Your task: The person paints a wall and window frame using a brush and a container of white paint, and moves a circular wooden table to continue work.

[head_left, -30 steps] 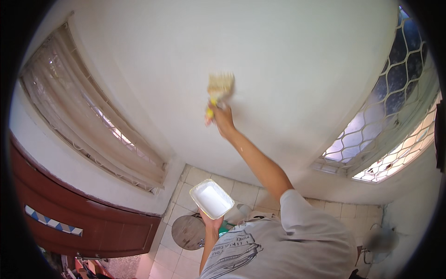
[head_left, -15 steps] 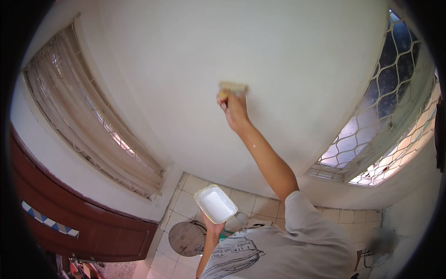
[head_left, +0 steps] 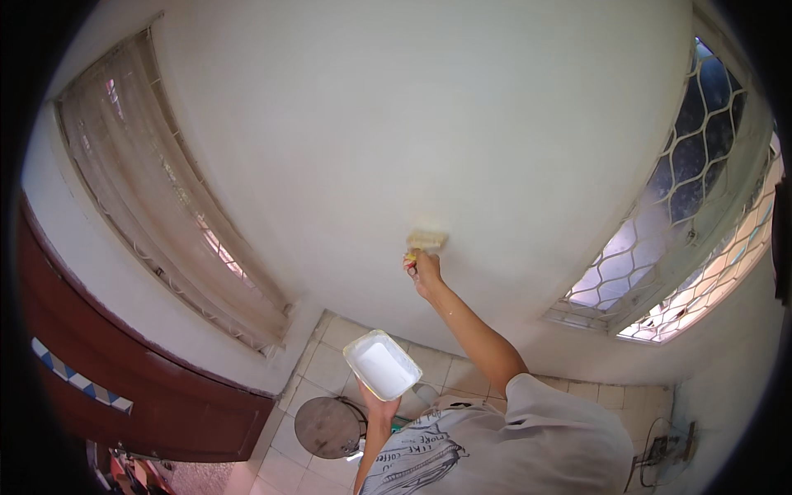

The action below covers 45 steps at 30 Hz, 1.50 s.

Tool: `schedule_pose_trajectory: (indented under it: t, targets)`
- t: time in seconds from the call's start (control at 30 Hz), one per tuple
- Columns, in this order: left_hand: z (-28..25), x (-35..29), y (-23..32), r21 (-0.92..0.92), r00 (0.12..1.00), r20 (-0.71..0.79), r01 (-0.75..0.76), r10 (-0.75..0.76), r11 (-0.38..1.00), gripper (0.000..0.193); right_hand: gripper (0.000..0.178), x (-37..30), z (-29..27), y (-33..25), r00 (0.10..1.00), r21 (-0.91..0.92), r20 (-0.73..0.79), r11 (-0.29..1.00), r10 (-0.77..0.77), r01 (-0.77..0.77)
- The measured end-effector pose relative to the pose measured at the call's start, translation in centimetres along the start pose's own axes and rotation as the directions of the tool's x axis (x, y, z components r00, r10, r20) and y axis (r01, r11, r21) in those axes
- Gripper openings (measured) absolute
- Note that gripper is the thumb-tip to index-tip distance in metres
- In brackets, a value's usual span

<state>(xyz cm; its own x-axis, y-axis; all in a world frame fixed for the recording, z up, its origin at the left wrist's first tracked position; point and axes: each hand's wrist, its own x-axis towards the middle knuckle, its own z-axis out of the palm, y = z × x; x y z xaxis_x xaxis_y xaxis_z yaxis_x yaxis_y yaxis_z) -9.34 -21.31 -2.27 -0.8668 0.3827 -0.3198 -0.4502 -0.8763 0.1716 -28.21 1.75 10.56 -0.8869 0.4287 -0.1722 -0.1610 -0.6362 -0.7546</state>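
Observation:
My right hand (head_left: 426, 274) is closed round the handle of a wide paintbrush (head_left: 427, 241). Its pale bristles lie against the white wall (head_left: 355, 157), below the middle of the wall. Lower down, my left hand (head_left: 379, 403) grips a rectangular tub (head_left: 383, 365) from beneath and behind, holding it up in front of my body. White paint (head_left: 379, 363) fills the tub's inside, and the tub's rim is yellowish. The fingers of my left hand are mostly hidden under the tub.
A round stool (head_left: 328, 427) stands on the tiled floor (head_left: 322, 363) below the tub. To the left are a curtained window (head_left: 157, 190) and a dark red door (head_left: 165, 388). A grilled window (head_left: 668, 198) is at the right, with a dark metal object (head_left: 664, 450) low beneath it.
My right hand has brought the brush down the wall and slightly to the right. The tub in my left hand has hardly moved.

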Motion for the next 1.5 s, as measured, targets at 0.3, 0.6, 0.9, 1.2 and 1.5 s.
schedule_pose_trajectory:
  t: [0.3, 0.6, 0.9, 1.2, 1.5]
  targets:
    - [-0.3, -0.3, 2.0, -0.015, 0.999, -0.008, -0.051, 0.051, 0.999, 0.046, 0.014, -2.7, 19.7, -14.5, 0.781, 0.024, 0.372, 0.846, -0.502, 0.533]
    - [-2.0, -0.1, 1.9, -0.055, 0.998, -0.029, -0.059, 0.057, 0.997, 0.043, 0.017, 0.6, 23.5, -15.5, 0.738, -0.002, 0.436, 0.819, -0.515, 0.574]
    - [-1.3, 0.4, 1.8, -0.025, 0.999, -0.005, -0.044, 0.044, 0.999, 0.042, 0.012, 4.1, -1.0, 7.7, 0.987, -0.196, -0.163, 0.98, -0.01, -0.023]
    - [-1.5, 0.4, 2.0, -0.004, 0.997, -0.071, 0.006, -0.007, 1.0, 0.042, 0.013, -1.8, 16.2, -14.4, 0.816, 0.135, 0.331, 0.88, -0.474, 0.456]
    - [-0.6, -0.3, 1.6, 0.03, 0.996, -0.084, 0.008, -0.006, 1.0, 0.045, 0.019, 0.2, 10.4, -15.5, 0.789, -0.202, 0.334, 0.779, -0.515, 0.594]
